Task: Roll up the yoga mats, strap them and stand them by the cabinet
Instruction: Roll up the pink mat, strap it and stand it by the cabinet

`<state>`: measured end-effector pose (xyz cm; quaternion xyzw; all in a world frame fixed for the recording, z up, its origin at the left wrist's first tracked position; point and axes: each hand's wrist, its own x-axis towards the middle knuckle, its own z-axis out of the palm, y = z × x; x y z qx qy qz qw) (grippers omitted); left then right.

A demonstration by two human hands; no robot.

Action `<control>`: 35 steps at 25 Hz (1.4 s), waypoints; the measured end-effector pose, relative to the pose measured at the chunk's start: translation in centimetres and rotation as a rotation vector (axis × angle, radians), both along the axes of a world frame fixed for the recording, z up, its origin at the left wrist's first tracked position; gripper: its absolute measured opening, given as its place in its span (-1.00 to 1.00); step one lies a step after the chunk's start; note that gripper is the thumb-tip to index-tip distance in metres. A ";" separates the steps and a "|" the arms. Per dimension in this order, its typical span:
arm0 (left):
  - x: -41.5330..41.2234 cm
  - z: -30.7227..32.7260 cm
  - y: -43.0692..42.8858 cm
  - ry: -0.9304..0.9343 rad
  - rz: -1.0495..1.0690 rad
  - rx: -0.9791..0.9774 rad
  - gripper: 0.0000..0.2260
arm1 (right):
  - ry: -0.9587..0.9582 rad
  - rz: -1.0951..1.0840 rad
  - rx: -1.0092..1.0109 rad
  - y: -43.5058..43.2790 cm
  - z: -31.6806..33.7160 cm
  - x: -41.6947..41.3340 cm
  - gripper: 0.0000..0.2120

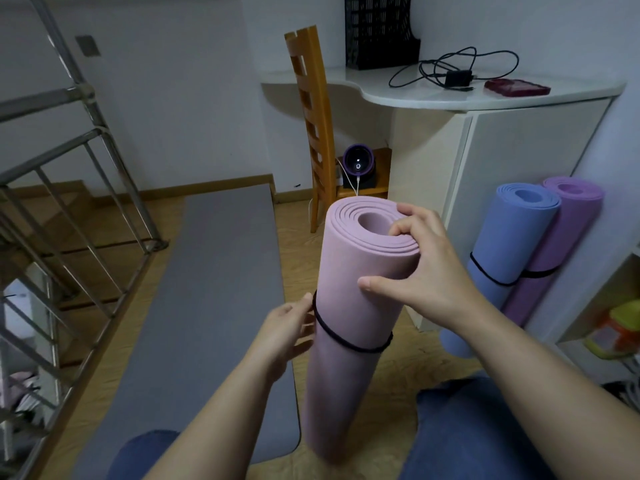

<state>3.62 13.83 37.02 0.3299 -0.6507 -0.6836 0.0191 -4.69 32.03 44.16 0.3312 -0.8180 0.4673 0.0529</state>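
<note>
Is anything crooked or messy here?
Yes. The black strap on the pink mat runs slanted, higher by the left hand. The grey mat lies unrolled on the floor.

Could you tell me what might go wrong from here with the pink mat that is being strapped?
1. The black strap sits slanted around the pink mat, so it may slide and let the roll loosen.
2. The right hand grips only the top edge and the left hand is at the strap; the upright roll could tip.
3. The grey mat lies unrolled beside it, a possible trip hazard on the way to the cabinet.
</note>
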 end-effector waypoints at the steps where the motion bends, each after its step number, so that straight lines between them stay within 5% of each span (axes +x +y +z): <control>1: 0.0 -0.3 0.3 -0.006 -0.007 0.037 -0.74 | 0.014 -0.001 -0.007 -0.1 0.0 0.2 -0.52; 6: -0.8 -0.5 0.5 0.043 -0.029 0.000 -0.75 | 0.207 -0.006 -0.036 -1.7 -0.3 1.2 -0.53; 10: -1.3 -3.5 0.8 -0.146 -0.253 -0.478 -0.76 | 0.358 0.055 -0.019 -2.4 0.0 1.3 -0.55; 15: -0.5 -7.7 -0.6 -0.386 -0.341 -0.735 -0.74 | 0.208 -0.016 -0.123 -1.0 0.8 1.1 -0.52; 19: 0.9 -9.3 -2.5 -0.523 -0.306 -0.715 -0.74 | 0.163 -0.046 -0.206 -1.6 1.2 1.5 -0.53; 25: 0.6 -7.7 -1.4 -0.105 -0.197 -0.621 -0.88 | 0.218 -0.011 -0.115 -2.7 2.4 0.3 -0.53; 29: 0.2 -3.0 1.0 0.401 -0.002 -0.482 -0.43 | 0.225 0.013 -0.058 -2.2 1.3 -0.2 -0.54; 32: 0.9 1.2 1.5 0.662 -0.012 -0.790 -0.28 | 0.197 0.037 -0.029 -2.0 0.3 -0.3 -0.54; 35: 1.1 4.6 1.4 0.642 -0.313 -1.196 -0.35 | 0.158 0.089 -0.020 -1.8 -0.4 -0.1 -0.56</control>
